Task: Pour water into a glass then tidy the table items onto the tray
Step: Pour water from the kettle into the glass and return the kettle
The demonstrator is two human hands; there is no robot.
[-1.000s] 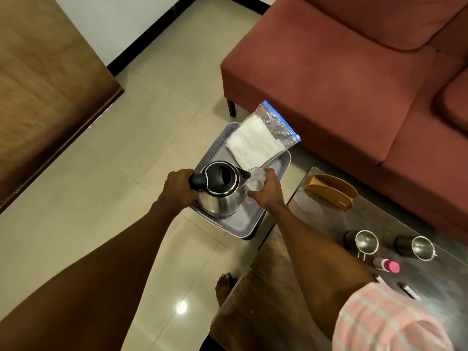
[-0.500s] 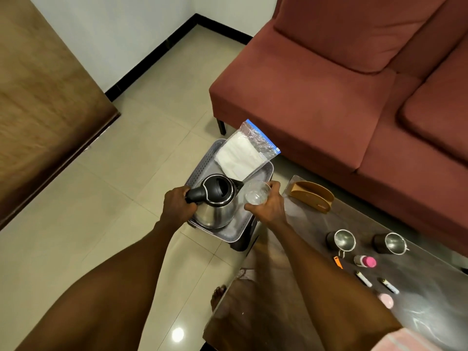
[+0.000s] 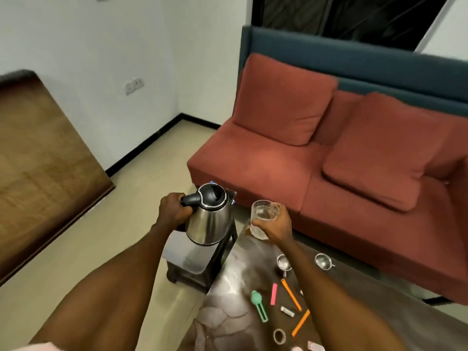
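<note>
My left hand (image 3: 174,211) grips the black handle of a steel kettle (image 3: 210,219) with a black lid, held in the air, spout toward the right. My right hand (image 3: 274,225) holds a clear glass (image 3: 263,217) with some water in it, lifted just right of the kettle and apart from the spout. The grey tray (image 3: 187,257) sits on a small dark stand below the kettle, mostly hidden by it. The dark table (image 3: 240,312) lies under my right arm.
On the table lie two steel cups (image 3: 283,263) (image 3: 324,260), a green tool (image 3: 259,304), a pink stick (image 3: 274,293), orange sticks (image 3: 291,295), a tape roll (image 3: 279,336) and small items. A red sofa (image 3: 329,173) stands behind; a wooden panel (image 3: 38,160) is at the left.
Both hands lifted the kettle and glass up off the tray, and the view tilted up toward the sofa and wall. More table items came into sight.
</note>
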